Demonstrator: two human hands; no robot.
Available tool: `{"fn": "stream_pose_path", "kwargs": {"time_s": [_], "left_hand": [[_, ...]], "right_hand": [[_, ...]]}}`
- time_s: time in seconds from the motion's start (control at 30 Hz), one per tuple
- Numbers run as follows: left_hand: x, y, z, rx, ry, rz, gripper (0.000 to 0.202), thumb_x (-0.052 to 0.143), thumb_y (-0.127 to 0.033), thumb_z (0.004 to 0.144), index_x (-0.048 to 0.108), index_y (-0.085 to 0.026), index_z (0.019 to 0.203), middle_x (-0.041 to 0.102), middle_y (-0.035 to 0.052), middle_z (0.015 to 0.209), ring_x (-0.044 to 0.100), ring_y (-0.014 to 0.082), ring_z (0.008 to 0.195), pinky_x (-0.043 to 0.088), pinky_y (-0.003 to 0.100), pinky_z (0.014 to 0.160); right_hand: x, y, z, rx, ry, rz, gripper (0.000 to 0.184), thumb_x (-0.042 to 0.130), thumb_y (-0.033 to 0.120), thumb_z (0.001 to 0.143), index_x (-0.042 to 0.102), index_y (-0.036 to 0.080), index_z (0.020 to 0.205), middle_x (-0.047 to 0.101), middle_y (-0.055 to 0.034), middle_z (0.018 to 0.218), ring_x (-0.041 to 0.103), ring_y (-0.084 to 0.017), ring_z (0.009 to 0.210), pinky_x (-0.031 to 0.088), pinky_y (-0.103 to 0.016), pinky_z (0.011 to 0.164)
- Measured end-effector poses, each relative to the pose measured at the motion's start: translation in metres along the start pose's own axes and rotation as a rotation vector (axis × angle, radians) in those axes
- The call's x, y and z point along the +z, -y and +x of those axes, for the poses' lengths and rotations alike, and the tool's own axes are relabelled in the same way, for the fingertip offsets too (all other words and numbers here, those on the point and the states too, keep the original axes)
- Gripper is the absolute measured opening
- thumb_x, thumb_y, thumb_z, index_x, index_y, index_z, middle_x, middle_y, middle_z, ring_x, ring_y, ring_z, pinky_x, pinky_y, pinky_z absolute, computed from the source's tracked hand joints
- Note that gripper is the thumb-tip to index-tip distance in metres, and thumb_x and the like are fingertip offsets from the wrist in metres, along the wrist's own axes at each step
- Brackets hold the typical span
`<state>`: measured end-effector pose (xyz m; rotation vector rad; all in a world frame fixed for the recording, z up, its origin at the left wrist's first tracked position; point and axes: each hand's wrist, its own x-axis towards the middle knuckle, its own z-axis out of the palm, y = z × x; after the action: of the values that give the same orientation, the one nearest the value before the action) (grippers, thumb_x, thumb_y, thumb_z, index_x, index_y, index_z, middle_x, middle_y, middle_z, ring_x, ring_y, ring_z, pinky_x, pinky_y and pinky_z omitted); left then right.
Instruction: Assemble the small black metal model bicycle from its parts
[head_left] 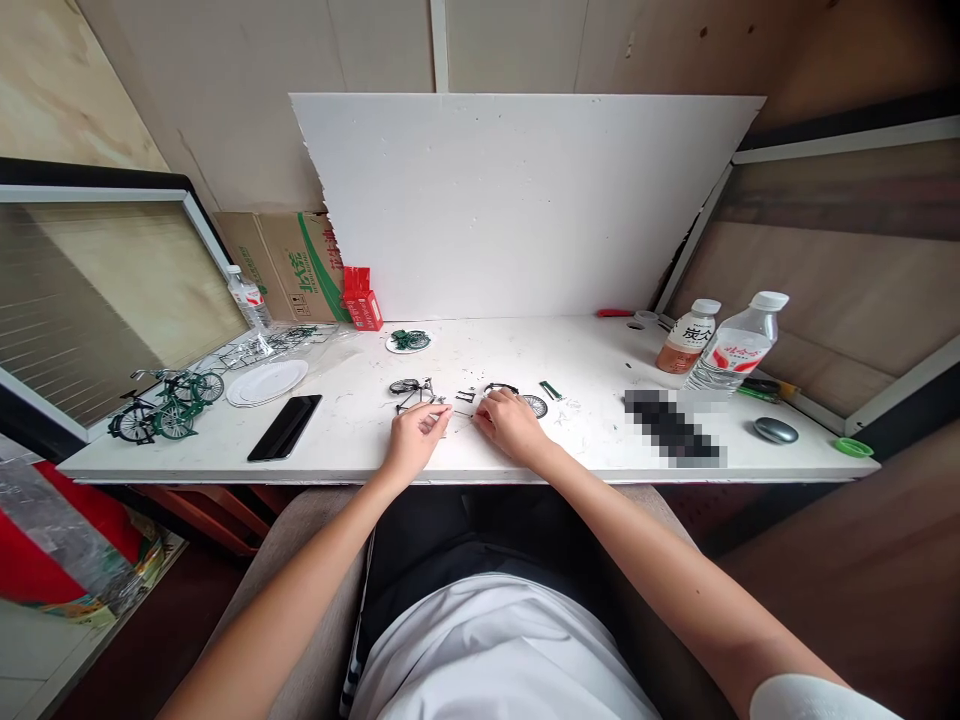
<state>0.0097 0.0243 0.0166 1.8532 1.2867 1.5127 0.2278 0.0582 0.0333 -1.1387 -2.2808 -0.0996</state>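
Note:
Both my hands rest on the white table (465, 455) near its front edge. My left hand (414, 438) has its fingers curled in a pinch on a tiny part too small to name. My right hand (510, 422) is also curled, fingertips together over small metal pieces (465, 398). Just beyond my left hand lies a small bicycle wheel with frame part (411, 388). Another little wheel (535, 404) lies right of my right hand, and a green part (551, 390) beside it.
Finished green model bicycles (166, 402) stand at the table's left end, with a white plate (268, 381), a black phone (285, 427) and a red box (362, 298). Two bottles (731, 350) and a grey oval object (775, 430) are on the right. A white board (517, 200) leans behind.

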Motion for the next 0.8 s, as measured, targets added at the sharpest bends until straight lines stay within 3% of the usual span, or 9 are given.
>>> {"fn": "stream_pose_path", "kwargs": {"time_s": [0.23, 0.4, 0.8], "left_hand": [[-0.002, -0.003, 0.001, -0.166, 0.026, -0.146, 0.04, 0.079, -0.05, 0.09, 0.08, -0.014, 0.107, 0.081, 0.0119, 0.092, 0.081, 0.0261, 0.077, 0.066, 0.035, 0.068], [-0.002, -0.002, 0.001, -0.191, 0.051, -0.186, 0.042, 0.08, -0.051, 0.088, 0.079, -0.013, 0.107, 0.081, 0.0149, 0.101, 0.082, 0.0285, 0.085, 0.067, 0.037, 0.074], [-0.004, 0.001, 0.003, -0.248, 0.049, -0.232, 0.043, 0.085, -0.051, 0.083, 0.079, -0.014, 0.104, 0.081, 0.0131, 0.094, 0.081, 0.0314, 0.09, 0.067, 0.042, 0.082]], "right_hand": [[0.009, -0.002, 0.001, 0.121, -0.094, 0.217, 0.013, 0.056, 0.018, 0.106, 0.066, 0.021, 0.1, 0.075, -0.0089, 0.095, 0.064, -0.028, 0.093, 0.05, -0.04, 0.077], [0.012, -0.005, 0.001, 0.066, -0.17, 0.371, 0.019, 0.053, 0.013, 0.104, 0.069, 0.022, 0.105, 0.074, -0.0081, 0.103, 0.064, -0.028, 0.101, 0.052, -0.041, 0.085], [0.006, -0.004, 0.0, -0.039, -0.187, 0.531, 0.016, 0.053, 0.025, 0.108, 0.068, 0.025, 0.106, 0.073, -0.0081, 0.103, 0.062, -0.027, 0.097, 0.05, -0.043, 0.088]]}}
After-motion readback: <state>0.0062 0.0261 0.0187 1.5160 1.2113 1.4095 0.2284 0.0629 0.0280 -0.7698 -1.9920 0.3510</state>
